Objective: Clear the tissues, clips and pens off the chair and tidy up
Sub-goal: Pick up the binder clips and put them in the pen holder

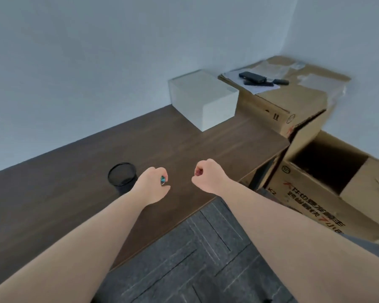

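Both our bare forearms run up from the bottom corners of the frame toward its middle, over grey carpet tiles and the near edge of a dark wooden desk. Our left hand is curled closed around a small teal clip, which peeks out between the fingers just right of a black mesh pen cup standing on the desk at centre left. Our right hand is balled into a fist with something reddish showing inside it; we cannot tell what it is. Further back, at upper centre, a white box sits on the desk against the wall. To its right a closed cardboard box carries dark gadgets on paper, and an open cardboard box sits at the right edge.
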`<state>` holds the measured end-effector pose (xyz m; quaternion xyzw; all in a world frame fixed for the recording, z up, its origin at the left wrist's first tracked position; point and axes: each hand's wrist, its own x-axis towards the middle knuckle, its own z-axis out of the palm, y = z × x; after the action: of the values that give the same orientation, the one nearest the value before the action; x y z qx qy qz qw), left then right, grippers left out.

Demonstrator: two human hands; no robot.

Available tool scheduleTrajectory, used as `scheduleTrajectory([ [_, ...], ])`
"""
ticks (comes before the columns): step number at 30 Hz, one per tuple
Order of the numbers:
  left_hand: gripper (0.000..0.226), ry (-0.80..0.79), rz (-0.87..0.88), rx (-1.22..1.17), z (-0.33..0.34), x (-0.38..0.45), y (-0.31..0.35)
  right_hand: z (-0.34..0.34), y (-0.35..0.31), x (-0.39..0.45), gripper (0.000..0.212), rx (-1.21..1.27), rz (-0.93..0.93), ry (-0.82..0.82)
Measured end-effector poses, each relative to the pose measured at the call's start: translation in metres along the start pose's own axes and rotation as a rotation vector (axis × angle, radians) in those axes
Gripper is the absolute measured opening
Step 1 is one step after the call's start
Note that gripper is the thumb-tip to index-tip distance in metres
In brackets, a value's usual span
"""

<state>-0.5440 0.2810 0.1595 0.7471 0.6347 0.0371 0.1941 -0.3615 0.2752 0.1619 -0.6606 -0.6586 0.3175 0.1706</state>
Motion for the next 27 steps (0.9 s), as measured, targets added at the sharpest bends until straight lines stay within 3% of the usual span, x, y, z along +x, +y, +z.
scheduleTrajectory([
  [5, 0.026, 0.015, -0.193, -0.070, -0.024, 0.002, -0.069, 0.032, -0.063, 0.037, 0.008, 0.000, -0.108, -0.080],
  [9, 0.026, 0.051, -0.293, -0.126, -0.030, 0.016, -0.101, 0.055, -0.096, 0.075, 0.006, -0.052, -0.225, -0.173],
  [14, 0.027, 0.066, -0.397, -0.163, -0.028, 0.036, -0.122, 0.086, -0.127, 0.121, 0.012, -0.097, -0.311, -0.306],
  [22, 0.036, 0.045, -0.468, -0.210, -0.017, 0.061, -0.131, 0.117, -0.137, 0.159, 0.003, -0.217, -0.402, -0.479],
  [27, 0.038, 0.059, -0.493, -0.224, -0.015, 0.066, -0.133, 0.126, -0.140, 0.163, 0.031, -0.242, -0.446, -0.482],
])
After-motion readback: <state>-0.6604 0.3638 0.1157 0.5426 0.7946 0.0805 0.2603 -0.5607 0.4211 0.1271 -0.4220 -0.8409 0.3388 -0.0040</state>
